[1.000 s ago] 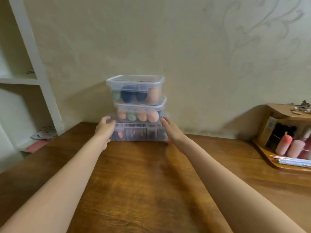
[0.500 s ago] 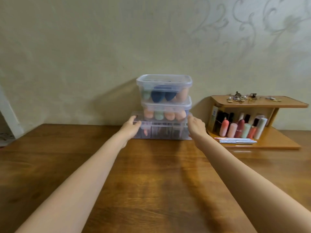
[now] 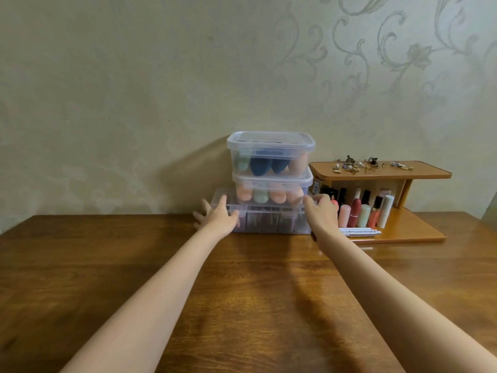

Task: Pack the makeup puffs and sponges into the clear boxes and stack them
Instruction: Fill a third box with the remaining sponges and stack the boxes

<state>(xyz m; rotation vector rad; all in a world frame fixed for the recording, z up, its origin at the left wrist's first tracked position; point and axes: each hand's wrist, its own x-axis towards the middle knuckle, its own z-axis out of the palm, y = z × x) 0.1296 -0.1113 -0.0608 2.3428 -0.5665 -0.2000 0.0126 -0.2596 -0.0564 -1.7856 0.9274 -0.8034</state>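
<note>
A pale green-beige wall (image 3: 134,103) with raised silvery scroll and leaf patterning fills the upper half of the view. Below it runs a dark brown wooden table (image 3: 255,292) with a glossy, streaked grain. At the right, against the wall, stands a two-level orange-brown wooden cosmetics shelf (image 3: 398,235) with rounded corners; small metal jewellery pieces (image 3: 365,165) are scattered on its upper board, and upright lipstick and cosmetic tubes (image 3: 360,211) in pink, red, pale green and black line the lower one. Any lettering on those tubes is too small to read.

Just left of the shelf, at the back edge of the table, three clear plastic boxes stand stacked. The wide, flat clear compartment box at the bottom (image 3: 269,222) sits on the table, its contents blurred. On it rests the middle clear lidded box (image 3: 271,188), holding peach and pale green egg-shaped sponges. The top clear lidded box (image 3: 270,153) holds dark blue, pale green and peach sponges. No label is legible on any box.

The left hand (image 3: 217,218) lies with fingers spread against the left end of the bottom box. The right hand (image 3: 321,211), fingers loosely curled, touches its right end, with nothing pinched.
</note>
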